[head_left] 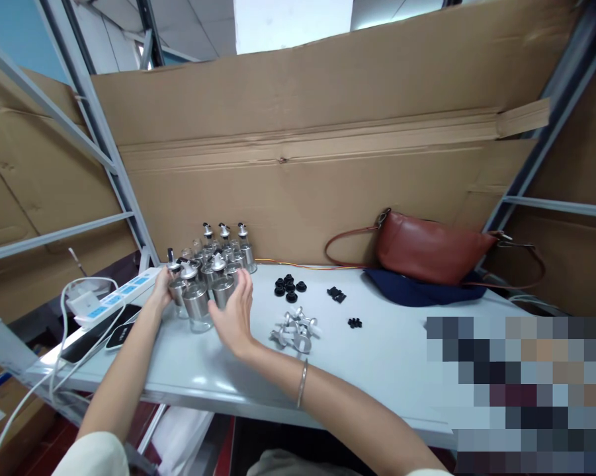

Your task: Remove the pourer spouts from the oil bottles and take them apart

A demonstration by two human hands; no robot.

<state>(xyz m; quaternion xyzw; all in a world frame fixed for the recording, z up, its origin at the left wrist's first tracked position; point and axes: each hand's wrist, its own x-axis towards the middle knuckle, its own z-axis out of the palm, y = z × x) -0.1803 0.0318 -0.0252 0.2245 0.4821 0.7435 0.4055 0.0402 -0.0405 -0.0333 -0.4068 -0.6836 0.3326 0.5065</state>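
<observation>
Several glass-and-metal oil bottles [196, 304] stand upright in a tight cluster at the left of the table. Some carry silver pourer tops with black tips; others behind have bare glass necks. Against the cluster's left side rests my left hand [163, 289], open, its fingers partly hidden by the leftmost bottle. On the right side my right hand [234, 316] is open, fingers stretched upward and thumb apart, close to the front right bottle [223, 285]. Whether its fingertips touch glass is hard to see. To the right lie loose silver pourer tops [296, 330] in a pile.
Black stoppers [288, 288], flat black pieces [336, 295] and small black caps [355, 322] lie on the table [377, 370]. A brown handbag [429, 248] rests on dark blue cloth [417, 291] at the back right. A power strip [124, 297], cables and a phone [119, 336] occupy the left edge. Cardboard [302, 198] stands behind.
</observation>
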